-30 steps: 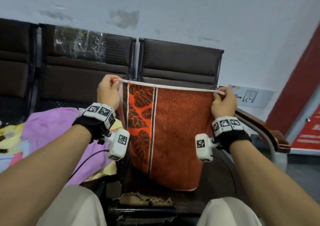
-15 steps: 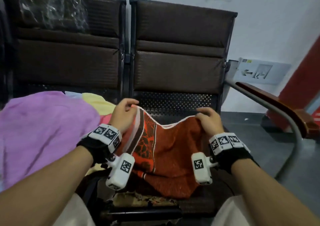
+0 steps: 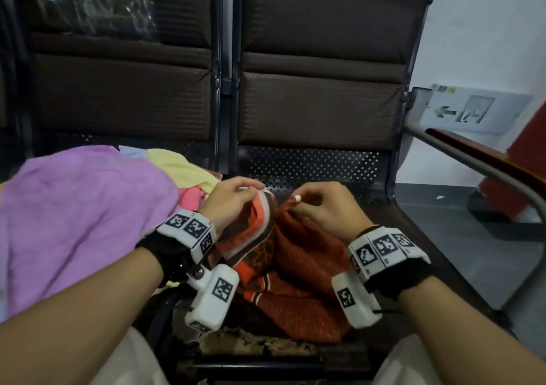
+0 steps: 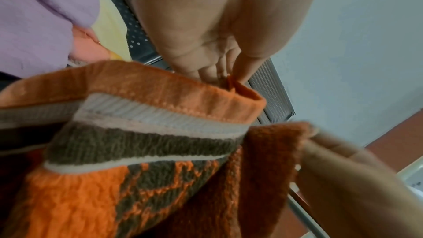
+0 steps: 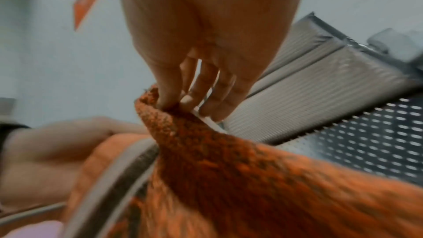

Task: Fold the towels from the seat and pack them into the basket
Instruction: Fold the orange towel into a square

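I am sitting in what looks like a public waiting area: a row of linked dark brown seats (image 3: pixel 319 95) with perforated metal pans is facing me, a metal armrest (image 3: pixel 484 160) is running along the right end, and an arrowed exit sign (image 3: pixel 472 110) is hanging low on the pale wall (image 3: pixel 472 30).

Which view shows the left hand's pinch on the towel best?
Left wrist: the left hand pinches the towel hem between thumb and fingers, close up. Head shows the hand from behind, fingertips at the striped edge. Right wrist shows only a blurred hand at left.
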Demonstrator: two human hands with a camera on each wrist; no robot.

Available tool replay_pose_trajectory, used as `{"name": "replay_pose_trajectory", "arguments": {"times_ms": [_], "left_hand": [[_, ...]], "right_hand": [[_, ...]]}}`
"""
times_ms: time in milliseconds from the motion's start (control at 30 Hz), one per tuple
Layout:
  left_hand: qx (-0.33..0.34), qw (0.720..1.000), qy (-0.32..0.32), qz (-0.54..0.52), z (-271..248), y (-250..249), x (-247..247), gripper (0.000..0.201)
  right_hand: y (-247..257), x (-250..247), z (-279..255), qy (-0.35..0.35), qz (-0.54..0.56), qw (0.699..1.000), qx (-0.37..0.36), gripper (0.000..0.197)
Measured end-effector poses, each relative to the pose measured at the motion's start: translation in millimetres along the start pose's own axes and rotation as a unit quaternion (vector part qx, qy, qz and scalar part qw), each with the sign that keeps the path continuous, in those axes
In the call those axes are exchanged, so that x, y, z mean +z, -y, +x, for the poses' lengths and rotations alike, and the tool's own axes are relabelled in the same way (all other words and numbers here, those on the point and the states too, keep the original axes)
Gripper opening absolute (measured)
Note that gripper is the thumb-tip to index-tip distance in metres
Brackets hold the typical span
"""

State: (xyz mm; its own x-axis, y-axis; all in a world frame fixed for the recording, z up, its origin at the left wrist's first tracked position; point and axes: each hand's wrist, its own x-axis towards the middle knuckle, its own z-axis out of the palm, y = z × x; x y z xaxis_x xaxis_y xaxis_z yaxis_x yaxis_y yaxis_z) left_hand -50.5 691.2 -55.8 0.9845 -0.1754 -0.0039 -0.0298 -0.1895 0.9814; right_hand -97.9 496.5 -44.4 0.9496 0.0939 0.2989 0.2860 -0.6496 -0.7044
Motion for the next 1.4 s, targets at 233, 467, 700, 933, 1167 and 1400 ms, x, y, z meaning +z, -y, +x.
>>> {"name": "replay_pose_trajectory", "arguments": {"times_ms": [233,467,700,933,1167,1400], "left_hand": [[0.008,0.994,0.095,-0.056,-13.6,-5.3,3.0,0.017],[-0.011,0.983,0.156,-0.092,-17.6,-5.4,2.1,0.023],[0.002,0.977,0.195,-0.083,-18.9,-1.9,-1.6,0.019],[0.091,0.99,0.093,0.052,-13.8,1.1,-1.0,0.018],[0.148,0.977,-0.125,0.089,-1.6,-9.0,-13.6,0.018],[0.135,0.977,-0.114,0.121,-1.5,-14.2,-13.6,0.025]], "right_hand": [[8.2,11.5,5.5,-0.047,0.034,0.998,-0.027,0.021],[3.5,17.7,3.5,-0.04,-0.028,0.999,-0.002,0.017],[9.6,21.4,1.6,-0.029,-0.001,1.0,0.006,0.015],[8.2,17.8,-1.6,0.042,-0.007,0.999,0.034,0.018],[4.4,3.6,-7.4,0.1,-0.2,0.975,0.002,0.022],[23.6,3.2,-12.5,0.026,-0.198,0.98,0.005,0.029]]}}
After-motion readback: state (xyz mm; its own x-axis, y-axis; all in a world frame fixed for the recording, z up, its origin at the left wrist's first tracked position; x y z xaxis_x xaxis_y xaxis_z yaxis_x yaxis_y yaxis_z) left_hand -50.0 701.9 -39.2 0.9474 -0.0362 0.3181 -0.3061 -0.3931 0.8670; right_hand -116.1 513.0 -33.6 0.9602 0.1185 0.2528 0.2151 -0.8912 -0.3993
